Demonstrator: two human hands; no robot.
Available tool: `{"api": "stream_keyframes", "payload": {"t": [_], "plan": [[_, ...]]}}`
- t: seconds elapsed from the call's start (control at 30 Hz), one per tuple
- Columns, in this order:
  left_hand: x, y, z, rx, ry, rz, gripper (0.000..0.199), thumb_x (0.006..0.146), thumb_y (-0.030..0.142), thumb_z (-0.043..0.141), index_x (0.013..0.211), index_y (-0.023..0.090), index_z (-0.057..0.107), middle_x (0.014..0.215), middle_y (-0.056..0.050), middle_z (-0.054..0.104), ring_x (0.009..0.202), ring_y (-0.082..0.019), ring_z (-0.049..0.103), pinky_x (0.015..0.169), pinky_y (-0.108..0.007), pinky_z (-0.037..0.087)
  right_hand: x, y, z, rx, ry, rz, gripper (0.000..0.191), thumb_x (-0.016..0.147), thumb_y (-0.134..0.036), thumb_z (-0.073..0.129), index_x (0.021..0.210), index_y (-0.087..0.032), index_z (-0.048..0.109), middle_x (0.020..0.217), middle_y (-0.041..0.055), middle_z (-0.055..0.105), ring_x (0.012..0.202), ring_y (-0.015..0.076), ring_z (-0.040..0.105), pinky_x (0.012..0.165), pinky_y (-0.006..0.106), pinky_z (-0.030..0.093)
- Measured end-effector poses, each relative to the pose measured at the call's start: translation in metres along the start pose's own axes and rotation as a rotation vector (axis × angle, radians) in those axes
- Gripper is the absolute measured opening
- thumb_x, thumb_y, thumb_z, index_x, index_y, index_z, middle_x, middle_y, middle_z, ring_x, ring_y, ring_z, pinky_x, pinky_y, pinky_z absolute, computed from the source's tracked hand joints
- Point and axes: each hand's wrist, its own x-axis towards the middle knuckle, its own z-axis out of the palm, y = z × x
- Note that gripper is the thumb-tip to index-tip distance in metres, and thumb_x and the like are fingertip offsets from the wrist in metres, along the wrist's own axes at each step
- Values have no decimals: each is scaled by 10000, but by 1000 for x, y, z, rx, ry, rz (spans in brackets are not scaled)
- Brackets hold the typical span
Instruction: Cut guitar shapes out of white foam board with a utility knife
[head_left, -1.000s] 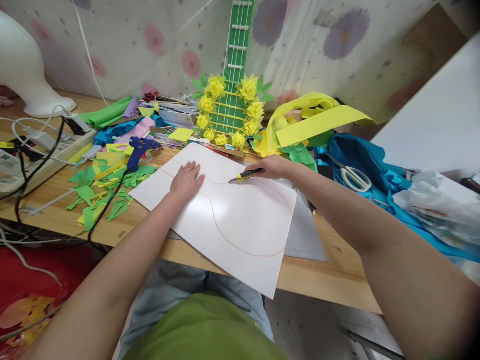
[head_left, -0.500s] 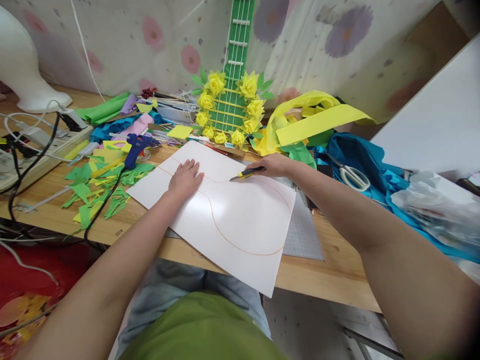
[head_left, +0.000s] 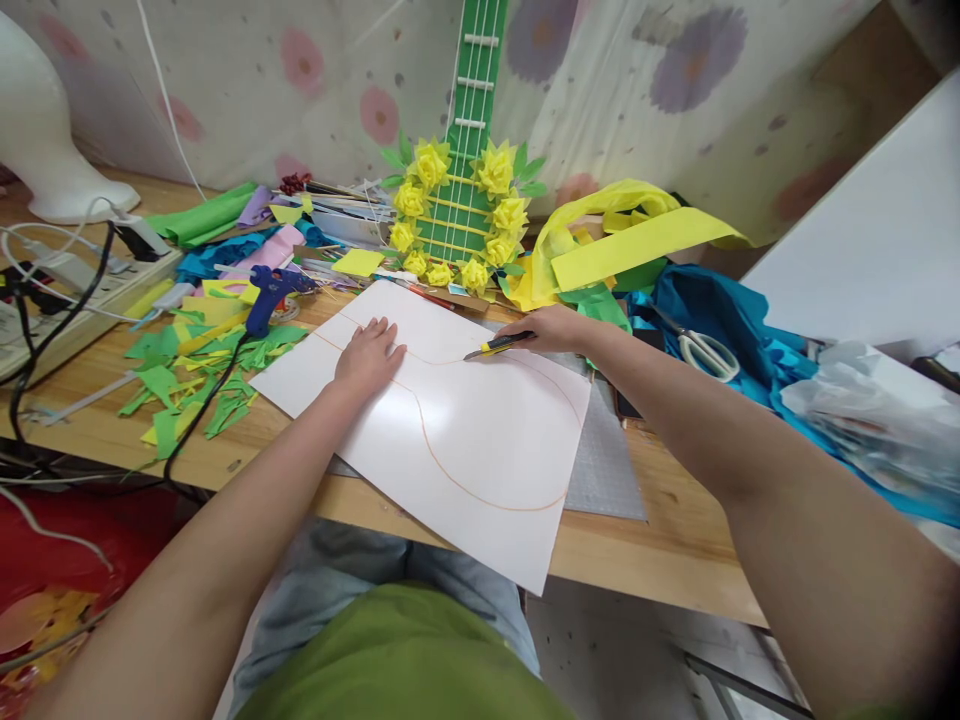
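A white board (head_left: 495,440) lies across the table with a curved orange outline drawn on it; its near corner juts past the table edge. Flat on the board's left part rests my left hand (head_left: 367,356), fingers stretched out. My right hand (head_left: 551,328) grips a yellow and black utility knife (head_left: 499,345) above the upper right part of the board. The knife's blade points left and its tip is at the upper orange line. Under the board, a grey cutting mat (head_left: 607,460) shows at the right.
Behind the board stands a green paper guitar (head_left: 454,215) with yellow flowers. A blue glue gun (head_left: 266,295) lies among green and yellow scraps (head_left: 180,370) on the left. Scissors (head_left: 707,355) rest on blue material at right. A power strip (head_left: 97,290) sits far left.
The knife tip has shifted very slightly to the right along the upper orange line. My left hand stays in place on the board.
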Motion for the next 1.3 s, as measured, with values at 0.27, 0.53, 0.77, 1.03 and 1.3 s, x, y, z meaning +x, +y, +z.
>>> {"api": "stream_keyframes", "payload": {"t": [0.27, 0.53, 0.77, 1.03, 1.3], "plan": [[0, 0, -2, -9, -8, -4, 500, 886, 369, 338, 1322, 148, 441, 1431, -85, 357, 1343, -212, 273, 1112, -382, 215, -2, 6, 2, -8, 19, -5, 403, 829, -364, 470, 1223, -371, 551, 988, -6, 677, 785, 170, 585, 585, 236, 322], [0, 0, -2, -19, -13, -5, 508, 884, 364, 342, 1326, 132, 439, 1428, -91, 361, 1344, -219, 271, 1115, -376, 206, -6, 8, 2, 2, 22, 13, 380, 834, -390, 470, 1203, -383, 563, 1021, -18, 670, 824, 175, 581, 617, 242, 331], [0, -2, 1, -25, 8, 2, 495, 883, 375, 341, 1327, 179, 438, 1424, -62, 375, 1343, -212, 274, 1112, -386, 210, -8, 14, 5, 10, 14, 25, 401, 828, -344, 485, 1222, -332, 561, 1027, 30, 663, 844, 187, 570, 613, 253, 328], [0, 0, -1, -3, -11, 0, 511, 889, 374, 330, 1323, 127, 440, 1431, -95, 357, 1347, -213, 264, 1116, -364, 201, -12, 18, 8, 8, 20, 55, 405, 829, -370, 484, 1222, -318, 567, 1052, 43, 660, 849, 215, 581, 636, 273, 354], [1, -1, 0, -17, -9, 0, 509, 887, 380, 333, 1322, 139, 442, 1435, -89, 350, 1346, -215, 266, 1115, -371, 205, -16, 17, 7, -42, 17, 78, 404, 826, -366, 483, 1222, -346, 561, 1005, 18, 679, 806, 205, 602, 594, 266, 367]]}}
